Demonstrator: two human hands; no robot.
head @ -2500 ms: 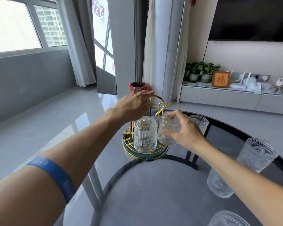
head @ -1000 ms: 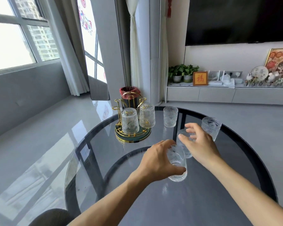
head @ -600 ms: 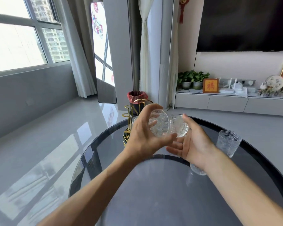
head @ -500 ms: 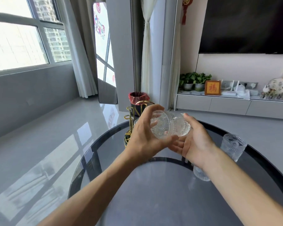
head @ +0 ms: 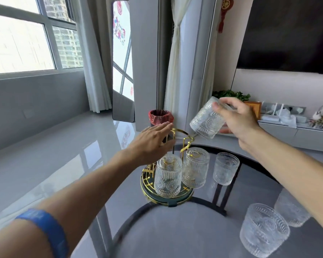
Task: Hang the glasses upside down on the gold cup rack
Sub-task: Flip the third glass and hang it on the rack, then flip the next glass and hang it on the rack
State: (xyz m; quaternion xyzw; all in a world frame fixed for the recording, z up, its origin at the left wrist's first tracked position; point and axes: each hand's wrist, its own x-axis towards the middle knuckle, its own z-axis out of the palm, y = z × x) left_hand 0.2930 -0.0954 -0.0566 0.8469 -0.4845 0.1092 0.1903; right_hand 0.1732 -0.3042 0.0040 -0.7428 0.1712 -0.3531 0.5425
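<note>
Head view. Third glass point(head: 206, 120), gripped at tabletop centre a second ago, now clamped in right hand point(head: 237, 119), tilted mouth-down above free gold prong of cup rack point(head: 166, 189) at far tabletop edge. Left hand point(head: 153, 141) open, fingers spread, glass released since handover, laid at rack's top loop, apparently for steadying. Two hung glasses point(head: 168, 176) unchanged. Three upright glasses point(head: 225, 168) left near right tabletop edge. Third hanging judged imminent.
</note>
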